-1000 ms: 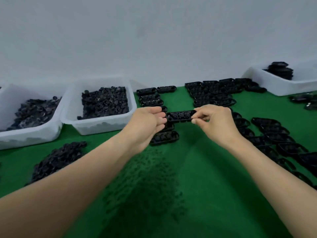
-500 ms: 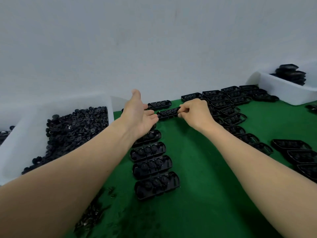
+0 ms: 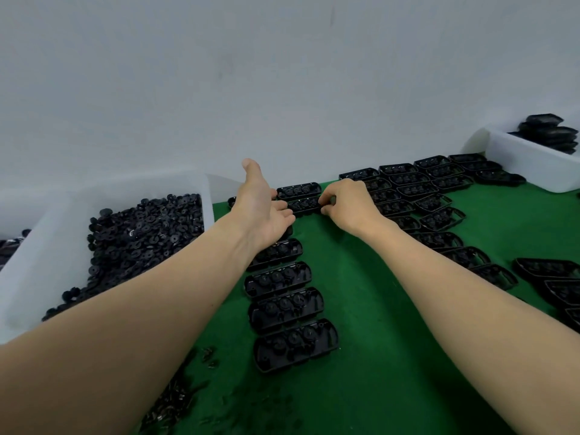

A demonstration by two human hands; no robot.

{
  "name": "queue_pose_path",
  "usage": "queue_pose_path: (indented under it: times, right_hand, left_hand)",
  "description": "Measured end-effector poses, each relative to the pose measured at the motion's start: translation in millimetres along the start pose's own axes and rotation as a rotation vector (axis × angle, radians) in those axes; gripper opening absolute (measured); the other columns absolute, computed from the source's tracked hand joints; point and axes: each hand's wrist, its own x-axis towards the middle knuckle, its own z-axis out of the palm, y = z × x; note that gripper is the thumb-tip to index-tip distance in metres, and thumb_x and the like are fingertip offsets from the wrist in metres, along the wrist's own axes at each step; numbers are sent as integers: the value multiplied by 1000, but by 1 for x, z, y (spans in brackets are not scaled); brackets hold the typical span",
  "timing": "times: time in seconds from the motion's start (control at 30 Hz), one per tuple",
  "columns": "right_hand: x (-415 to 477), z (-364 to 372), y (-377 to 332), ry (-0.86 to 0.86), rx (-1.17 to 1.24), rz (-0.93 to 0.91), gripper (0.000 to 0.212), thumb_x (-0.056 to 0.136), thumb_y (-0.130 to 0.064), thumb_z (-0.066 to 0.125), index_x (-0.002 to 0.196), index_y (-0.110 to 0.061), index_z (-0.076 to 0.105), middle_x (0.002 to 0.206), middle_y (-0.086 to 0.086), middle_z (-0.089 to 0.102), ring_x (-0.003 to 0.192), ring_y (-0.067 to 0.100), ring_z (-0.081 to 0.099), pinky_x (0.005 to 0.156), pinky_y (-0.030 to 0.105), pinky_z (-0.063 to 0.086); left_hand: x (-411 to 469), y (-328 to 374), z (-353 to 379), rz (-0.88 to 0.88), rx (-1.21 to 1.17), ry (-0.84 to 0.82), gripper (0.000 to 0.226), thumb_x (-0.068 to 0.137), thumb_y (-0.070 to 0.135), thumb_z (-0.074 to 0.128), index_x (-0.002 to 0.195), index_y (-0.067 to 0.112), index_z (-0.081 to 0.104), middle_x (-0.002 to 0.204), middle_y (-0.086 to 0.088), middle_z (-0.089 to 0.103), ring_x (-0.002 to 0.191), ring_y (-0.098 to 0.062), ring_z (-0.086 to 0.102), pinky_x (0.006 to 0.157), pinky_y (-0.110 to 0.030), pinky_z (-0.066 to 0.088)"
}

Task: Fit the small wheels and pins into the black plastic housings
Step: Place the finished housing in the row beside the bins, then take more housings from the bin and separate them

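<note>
The fingers [image 3: 329,197] of our right hand [image 3: 350,206] are curled and pinch the right end of one black housing [image 3: 303,205]. The fingers [image 3: 284,218] of our left hand [image 3: 262,211] are straight and close together. They touch its left end, and the thumb sticks up. We think we hold it at both ends so it stays flat and nothing inside tips out.

The housing is down by the green surface [image 3: 376,340], far from us. It is at the far end of a line of housings [image 3: 284,306] that runs toward us. It looks like we are putting it there as the next one in the line. One more housing [image 3: 298,189] lies just behind it, so the gap is tight.

On the left a white box [image 3: 31,277] holds the wheels [image 3: 141,233]. Near us lies a heap of small dark bits, likely the pins [image 3: 172,401]. On the right, more housings [image 3: 423,183] lie in rows, close to our right hand. A second white box [image 3: 527,164] stands far right with housings piled in it.
</note>
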Motion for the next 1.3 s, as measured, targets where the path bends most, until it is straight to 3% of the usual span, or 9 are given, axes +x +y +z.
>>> queue_pose_path:
  times: [0.1, 0.23, 0.4, 0.57, 0.77, 0.83, 1.0, 1.13, 1.3]
  right_hand:
    - [-4, -5, -4, -27, -113, -23, 21, 86, -8, 60, 105, -12, 66, 115, 15, 62, 118, 31, 47, 94, 37, 41]
    - [-26, -20, -22, -3, -213, -71, 17, 88, -18, 57, 102, -17, 66, 110, 14, 64, 104, 31, 56, 88, 37, 47]
    - [-96, -36, -77, 89, -145, -319, 13, 84, -29, 59, 84, -20, 68, 80, 4, 69, 80, 27, 62, 71, 35, 50]
    - [-192, -19, -146, -126, -12, -583, 18, 82, -39, 60, 74, -23, 63, 58, -11, 46, 59, 13, 46, 59, 31, 46]
    - [-287, 25, -233, -377, 121, -800, 18, 84, -39, 57, 72, -27, 52, 53, -16, 33, 53, 7, 37, 55, 26, 38]
    - [-304, 40, -257, -426, 143, -817, 16, 84, -38, 57, 76, -24, 58, 55, -17, 36, 55, 7, 39, 57, 27, 39]
    - [-317, 69, -312, -482, 181, -765, 12, 82, -35, 61, 77, -25, 64, 62, -14, 55, 59, 6, 50, 62, 29, 46]
    - [-317, 91, -362, -509, 193, -732, 10, 82, -29, 64, 77, -22, 66, 65, -11, 60, 58, 3, 52, 61, 27, 48]
    - [-277, 112, -428, -334, 288, -669, 11, 84, -21, 62, 93, -15, 64, 81, -4, 64, 69, 5, 55, 70, 24, 48]
  left_hand:
    - [-7, 3, 0, 18, -18, -5, 86, 88, 66, 19, 142, -1, 14, 148, -27, 18, 137, -38, 18, 111, -44, 21]
    - [-34, 8, -2, 52, -20, -60, 65, 97, 48, 23, 139, -2, 26, 143, -27, 30, 133, -38, 30, 107, -43, 28]
    - [-105, 8, -41, 183, 175, -153, 31, 99, 18, 31, 111, 6, 57, 94, -10, 69, 84, -19, 66, 74, -27, 54]
    - [-207, -15, -130, 378, 482, 32, 26, 97, 13, 39, 92, 11, 64, 69, 0, 66, 57, -12, 59, 50, -19, 45]
    - [-339, -66, -224, 516, 924, 337, 8, 83, 21, 62, 76, 19, 67, 65, -6, 65, 50, -13, 55, 48, -21, 43]
    - [-369, -75, -245, 558, 1023, 413, 8, 80, 23, 65, 73, 23, 66, 64, -3, 65, 49, -13, 53, 47, -21, 41]
    - [-410, -75, -300, 623, 1019, 602, 10, 79, 22, 66, 70, 24, 65, 57, 2, 62, 51, -8, 52, 46, -14, 38]
    - [-425, -59, -344, 625, 982, 652, 9, 81, 21, 66, 73, 22, 65, 57, 3, 62, 50, -4, 50, 46, -12, 37]
    - [-408, 0, -382, 677, 1003, 694, 6, 85, 19, 60, 84, 25, 61, 74, 16, 60, 66, 7, 55, 57, -3, 40]
